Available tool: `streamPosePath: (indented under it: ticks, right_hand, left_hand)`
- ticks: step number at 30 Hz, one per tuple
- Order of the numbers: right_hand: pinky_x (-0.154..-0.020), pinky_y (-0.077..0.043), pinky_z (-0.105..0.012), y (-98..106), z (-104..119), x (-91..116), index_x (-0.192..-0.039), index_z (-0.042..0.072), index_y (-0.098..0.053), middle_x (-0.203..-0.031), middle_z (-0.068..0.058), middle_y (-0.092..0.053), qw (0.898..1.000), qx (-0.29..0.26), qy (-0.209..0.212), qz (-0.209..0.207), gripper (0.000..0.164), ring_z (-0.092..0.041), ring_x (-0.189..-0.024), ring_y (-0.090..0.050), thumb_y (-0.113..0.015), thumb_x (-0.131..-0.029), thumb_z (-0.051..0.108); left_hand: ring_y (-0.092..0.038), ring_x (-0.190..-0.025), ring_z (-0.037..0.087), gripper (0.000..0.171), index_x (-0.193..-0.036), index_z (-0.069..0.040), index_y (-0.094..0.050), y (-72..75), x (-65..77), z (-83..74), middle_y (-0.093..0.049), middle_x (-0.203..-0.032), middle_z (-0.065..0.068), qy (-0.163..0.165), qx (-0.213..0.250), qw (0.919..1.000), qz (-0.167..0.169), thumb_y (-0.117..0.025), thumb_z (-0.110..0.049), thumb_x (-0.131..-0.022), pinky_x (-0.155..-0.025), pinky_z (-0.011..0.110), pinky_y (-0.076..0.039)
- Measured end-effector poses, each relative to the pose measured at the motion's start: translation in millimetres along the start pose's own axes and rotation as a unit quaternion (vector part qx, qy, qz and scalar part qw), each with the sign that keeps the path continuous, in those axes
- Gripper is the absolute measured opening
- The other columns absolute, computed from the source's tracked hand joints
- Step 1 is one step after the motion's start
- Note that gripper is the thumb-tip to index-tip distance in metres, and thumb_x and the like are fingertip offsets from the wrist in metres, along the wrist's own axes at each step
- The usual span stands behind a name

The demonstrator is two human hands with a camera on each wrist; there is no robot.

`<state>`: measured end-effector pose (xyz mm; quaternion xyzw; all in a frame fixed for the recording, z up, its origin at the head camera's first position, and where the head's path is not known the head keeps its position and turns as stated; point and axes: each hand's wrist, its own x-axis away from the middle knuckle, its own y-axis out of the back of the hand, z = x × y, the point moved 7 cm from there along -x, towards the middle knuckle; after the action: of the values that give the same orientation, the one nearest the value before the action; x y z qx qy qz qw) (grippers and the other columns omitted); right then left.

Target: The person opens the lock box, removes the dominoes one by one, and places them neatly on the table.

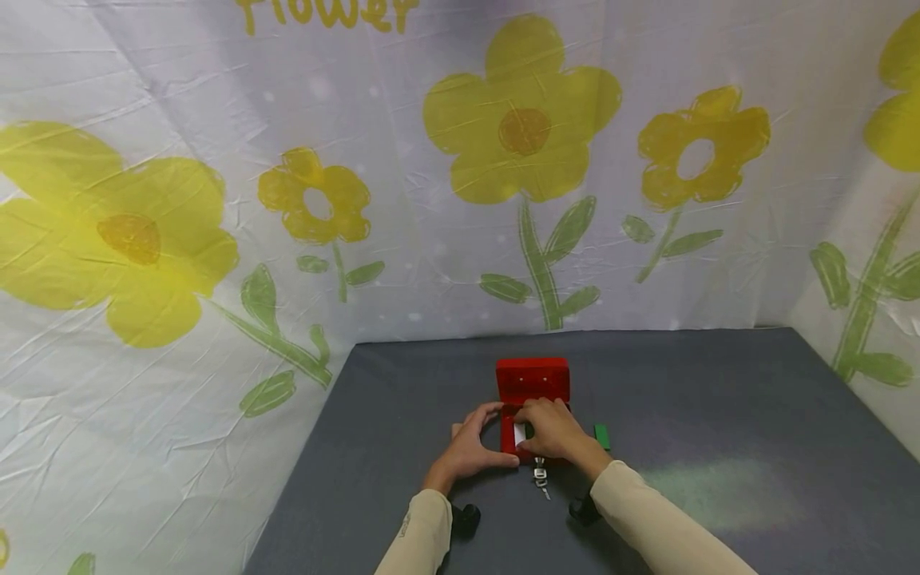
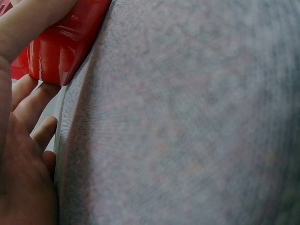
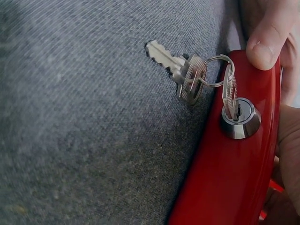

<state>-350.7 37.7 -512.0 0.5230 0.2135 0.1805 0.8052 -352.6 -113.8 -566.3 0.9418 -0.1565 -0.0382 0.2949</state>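
A red metal cash box (image 1: 509,447) stands with its lid (image 1: 533,380) raised at the back. My left hand (image 1: 470,449) holds it from the left, thumb at the front corner and fingers along the far side. In the left wrist view, fingers (image 2: 40,101) touch its glossy red side. My right hand (image 1: 555,431) reaches into the box from above with bent fingers; I cannot tell what they hold. A flat white piece (image 1: 520,434) shows beside the right thumb. A key sits in the front lock (image 3: 241,118), and a second key (image 3: 166,60) hangs from its ring.
A small green block (image 1: 601,436) lies on the dark grey table (image 1: 690,399) just right of the box. White cloth (image 1: 417,263) printed with yellow flowers hangs behind the table and along its sides. Black wrist cameras (image 1: 467,521) sit under both wrists.
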Motion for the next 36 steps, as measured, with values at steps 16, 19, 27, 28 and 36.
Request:
streamPosePath:
  ticks: [16, 19, 27, 28, 36]
  right_hand:
    - [-0.087, -0.045, -0.051, 10, 0, 3, -0.115, 0.007, -0.076, -0.11, -0.007, -0.073, 0.999, -0.035, 0.01, -0.017, 0.041, -0.028, -0.1, -0.063, -0.088, -0.079, 0.025]
    - [-0.087, -0.044, -0.049, 11, -2, 4, -0.115, 0.009, -0.076, -0.11, -0.006, -0.073, 0.999, -0.035, 0.009, -0.022, 0.042, -0.027, -0.1, -0.062, -0.088, -0.079, 0.025]
    - [-0.083, -0.041, -0.044, 15, -12, 10, -0.117, 0.009, -0.076, -0.107, -0.004, -0.071, 0.998, -0.052, -0.002, -0.037, 0.042, -0.024, -0.098, -0.062, -0.087, -0.08, 0.026]
    - [-0.083, -0.041, -0.043, 15, -14, 10, -0.117, 0.009, -0.076, -0.107, -0.004, -0.071, 0.998, -0.053, -0.005, -0.037, 0.042, -0.024, -0.098, -0.062, -0.087, -0.08, 0.026]
    - [-0.08, -0.035, -0.037, 18, -22, 14, -0.119, 0.009, -0.075, -0.105, -0.002, -0.07, 0.996, -0.073, -0.002, -0.05, 0.044, -0.023, -0.098, -0.062, -0.087, -0.081, 0.027]
  left_hand:
    - [-0.032, -0.131, 0.029, 0.092, -0.147, -0.039, -0.045, 0.0, -0.6, 2.3, -0.049, -0.156, 0.001, 0.008, -0.014, 0.9999, 0.002, -0.093, -0.046, -0.069, -0.101, 0.053, -0.037]
    - [-0.032, -0.131, 0.029, 0.092, -0.147, -0.038, -0.044, -0.4, -0.6, 2.6, -0.048, -0.157, 0.002, 0.008, -0.013, 0.9999, 0.003, -0.093, -0.046, -0.069, -0.101, 0.055, -0.037]
    - [-0.033, -0.13, 0.029, 0.091, -0.147, -0.04, -0.044, 0.3, 0.4, 1.5, -0.047, -0.157, 0.003, 0.007, -0.007, 0.9999, 0.003, -0.093, -0.045, -0.07, -0.103, 0.059, -0.038]
    - [-0.033, -0.129, 0.029, 0.091, -0.147, -0.04, -0.044, 0.3, 0.2, 1.5, -0.047, -0.157, 0.003, 0.007, -0.006, 0.9999, 0.003, -0.093, -0.045, -0.07, -0.103, 0.059, -0.038]
    - [-0.034, -0.126, 0.028, 0.091, -0.147, -0.039, -0.045, 0.7, -1.2, 1.6, -0.048, -0.157, 0.001, 0.007, -0.008, 0.9999, 0.003, -0.092, -0.047, -0.07, -0.102, 0.057, -0.038]
